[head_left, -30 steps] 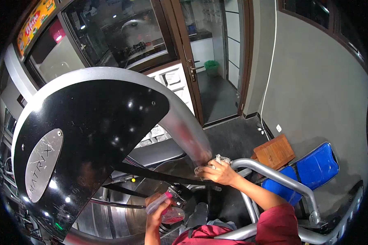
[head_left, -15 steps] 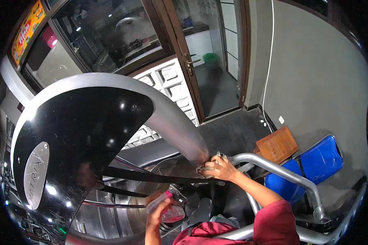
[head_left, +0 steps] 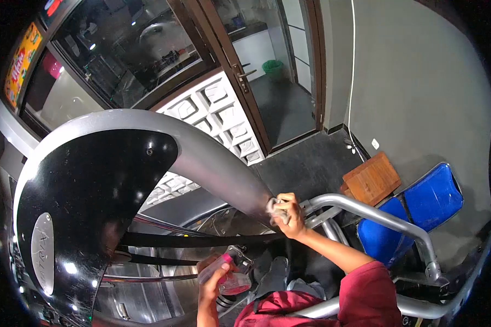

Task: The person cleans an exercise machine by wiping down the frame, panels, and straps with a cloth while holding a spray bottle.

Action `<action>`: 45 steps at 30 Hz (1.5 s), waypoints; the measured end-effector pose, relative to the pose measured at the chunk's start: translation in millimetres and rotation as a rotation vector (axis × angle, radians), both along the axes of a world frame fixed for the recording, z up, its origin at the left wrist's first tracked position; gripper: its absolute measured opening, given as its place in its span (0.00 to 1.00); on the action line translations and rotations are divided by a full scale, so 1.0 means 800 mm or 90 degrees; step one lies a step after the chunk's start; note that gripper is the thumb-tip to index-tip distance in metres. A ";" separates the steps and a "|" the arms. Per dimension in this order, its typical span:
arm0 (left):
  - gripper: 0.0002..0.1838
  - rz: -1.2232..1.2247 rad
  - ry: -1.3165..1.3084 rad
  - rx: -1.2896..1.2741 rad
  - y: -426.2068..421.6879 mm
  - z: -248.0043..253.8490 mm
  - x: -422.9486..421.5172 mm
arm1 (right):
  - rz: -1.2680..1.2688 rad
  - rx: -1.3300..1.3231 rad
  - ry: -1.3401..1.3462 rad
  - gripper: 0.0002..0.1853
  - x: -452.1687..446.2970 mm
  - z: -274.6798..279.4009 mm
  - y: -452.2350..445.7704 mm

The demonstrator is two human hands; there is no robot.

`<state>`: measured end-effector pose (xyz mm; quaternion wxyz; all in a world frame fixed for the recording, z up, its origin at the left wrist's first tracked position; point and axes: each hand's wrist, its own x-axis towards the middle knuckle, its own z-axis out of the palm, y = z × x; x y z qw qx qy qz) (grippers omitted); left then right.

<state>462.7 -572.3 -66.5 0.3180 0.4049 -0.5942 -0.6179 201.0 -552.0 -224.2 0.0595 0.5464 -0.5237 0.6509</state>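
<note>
A greyish cloth (head_left: pixel 276 210) is bunched in my right hand (head_left: pixel 292 219), whose fingers are closed around it. That hand is at the lower end of a thick curved silver tube (head_left: pixel 218 163), and the cloth touches the metal. Lower down, my left hand (head_left: pixel 215 279) grips a clear spray bottle (head_left: pixel 235 284) with pink liquid inside and a pink collar. The tube belongs to a large exercise machine with a glossy black panel (head_left: pixel 114 169) and an oval MATRIX badge (head_left: pixel 43 253). A black strap (head_left: pixel 202 240) runs just below my right hand.
A bent silver handle frame (head_left: pixel 376 217) extends right of my right hand. Beyond it are a blue folding chair (head_left: pixel 433 193) and a brown wooden box (head_left: pixel 372 177) by the grey wall. A glass door (head_left: pixel 281 82) and a white patterned panel (head_left: pixel 218 111) stand ahead.
My view has shifted slightly. My right hand has turned more upright, with the cloth still against the tube's lower end. My left hand keeps the bottle in nearly the same place.
</note>
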 end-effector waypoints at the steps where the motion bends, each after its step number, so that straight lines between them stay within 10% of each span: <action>1: 0.15 -0.010 0.007 0.013 -0.002 -0.006 0.004 | -0.005 0.045 -0.121 0.16 0.010 -0.024 0.002; 6: 0.14 -0.015 -0.019 0.013 0.002 -0.006 0.004 | 0.027 0.159 -0.485 0.17 0.004 -0.011 -0.014; 13: 0.14 -0.018 -0.028 0.018 0.010 -0.012 -0.003 | 0.128 0.041 -0.321 0.15 -0.015 0.112 -0.021; 19: 0.15 -0.033 -0.034 0.010 -0.003 -0.008 -0.005 | -0.055 0.242 -0.482 0.12 0.002 -0.049 -0.019; 23: 0.15 -0.054 -0.041 0.019 -0.004 -0.008 -0.007 | -0.217 0.361 -0.297 0.12 -0.011 -0.090 -0.032; 26: 0.16 -0.009 -0.047 0.034 0.001 -0.013 -0.010 | 0.020 0.464 -0.564 0.15 -0.020 0.054 -0.018; 32: 0.15 -0.066 -0.065 0.019 -0.008 -0.032 -0.005 | -0.078 -0.036 -0.303 0.17 0.026 0.044 -0.021; 38: 0.14 -0.081 -0.039 0.033 -0.011 -0.026 -0.007 | -0.082 0.152 -0.215 0.17 0.038 -0.089 0.011; 45: 0.14 -0.083 -0.040 0.031 -0.010 -0.024 -0.001 | -0.034 0.047 -0.114 0.22 0.015 0.031 -0.005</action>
